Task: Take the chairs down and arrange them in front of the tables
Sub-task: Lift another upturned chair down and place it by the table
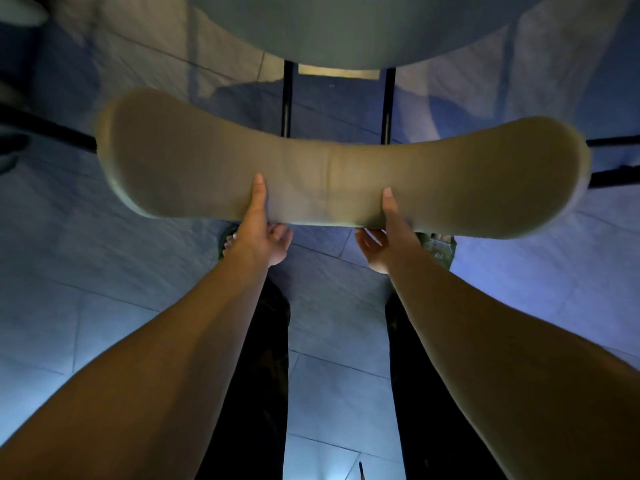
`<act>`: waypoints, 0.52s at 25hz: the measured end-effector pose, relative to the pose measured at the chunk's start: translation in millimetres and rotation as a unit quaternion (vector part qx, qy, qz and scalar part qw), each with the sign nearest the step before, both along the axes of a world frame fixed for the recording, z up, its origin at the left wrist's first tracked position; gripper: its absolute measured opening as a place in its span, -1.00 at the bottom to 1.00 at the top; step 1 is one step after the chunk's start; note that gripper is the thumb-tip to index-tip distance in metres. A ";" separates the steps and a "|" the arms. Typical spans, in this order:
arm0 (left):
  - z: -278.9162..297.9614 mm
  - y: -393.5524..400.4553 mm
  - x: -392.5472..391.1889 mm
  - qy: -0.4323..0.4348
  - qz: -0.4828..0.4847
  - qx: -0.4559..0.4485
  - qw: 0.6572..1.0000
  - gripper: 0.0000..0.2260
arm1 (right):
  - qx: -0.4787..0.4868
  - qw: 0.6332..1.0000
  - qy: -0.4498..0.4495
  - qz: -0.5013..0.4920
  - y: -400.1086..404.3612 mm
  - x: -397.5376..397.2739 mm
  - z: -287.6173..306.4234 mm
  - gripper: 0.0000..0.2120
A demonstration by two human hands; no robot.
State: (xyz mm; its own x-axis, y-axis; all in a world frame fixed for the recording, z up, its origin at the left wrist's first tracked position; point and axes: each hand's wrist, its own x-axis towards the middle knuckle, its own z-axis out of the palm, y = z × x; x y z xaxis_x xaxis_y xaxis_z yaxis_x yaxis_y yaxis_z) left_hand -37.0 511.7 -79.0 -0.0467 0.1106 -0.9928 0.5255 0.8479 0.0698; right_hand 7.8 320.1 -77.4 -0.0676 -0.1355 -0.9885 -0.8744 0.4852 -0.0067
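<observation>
chair backrest [332, 174]: tan, padded, curved; seen from above, spanning most of the view, ends flared wider than the middle. A faint seam is visible down its centre.
chair frame [286, 98]: two dark upright bars are seen beyond the backrest, running toward the seat; further dark bars show at the left and right edges (which chair they belong to cannot be told).
chair seat [346, 29]: pale grey-green rounded surface at the top of the view, beyond the backrest.
chair position: directly in front of the person, backrest nearest the body, seat pointing away. Whether the legs are touching the floor cannot be seen.
left hand [259, 233]: clasped on the near edge of the backrest, left of centre; thumb laid flat on the top face, fingers curled underneath.
right hand [388, 237]: clasped on the same edge, right of centre; thumb on top, fingers under. Both grips are closed around the backrest.
arms: both bare and extended forward, roughly parallel.
legs [263, 375]: dark trousers, feet in sandals [438, 247] just below the backrest edge.
floor [104, 254]: large grey tiles, bluish light.
table: none can be made out with certainty.
containers: none in view (nothing held or stored in anything).
</observation>
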 end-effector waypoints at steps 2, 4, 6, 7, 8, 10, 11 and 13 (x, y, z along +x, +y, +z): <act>29.9 -1.5 10.5 -0.007 0.001 0.013 1.000 -0.36 | 0.025 0.999 -0.030 0.008 2.3 6.3 26.1 -0.48; 58.1 -3.6 19.7 -0.006 -0.018 0.027 0.999 -0.32 | 0.033 0.998 -0.049 0.020 3.5 12.9 51.5 -0.53; 95.6 -2.6 32.7 -0.023 -0.038 0.043 0.998 -0.46 | 0.017 0.997 -0.067 0.038 4.6 25.5 89.3 -0.51; 116.3 -2.0 40.5 -0.033 -0.043 0.053 0.997 -0.51 | 0.000 0.995 -0.085 0.057 4.2 32.9 109.5 -0.48; 136.0 -0.6 47.6 -0.041 -0.049 0.061 0.996 -0.55 | -0.017 0.991 -0.102 0.080 4.5 39.1 130.4 -0.44; 177.2 4.9 62.1 -0.078 -0.073 0.081 0.991 -0.53 | -0.038 0.983 -0.131 0.124 7.6 52.2 172.6 -0.39; 194.4 7.4 68.1 -0.087 -0.094 0.098 0.987 -0.49 | -0.046 0.979 -0.137 0.141 8.5 58.8 189.5 -0.40; 228.0 12.6 80.9 -0.087 -0.141 0.139 0.976 -0.51 | -0.051 0.975 -0.148 0.156 9.5 74.2 222.9 -0.46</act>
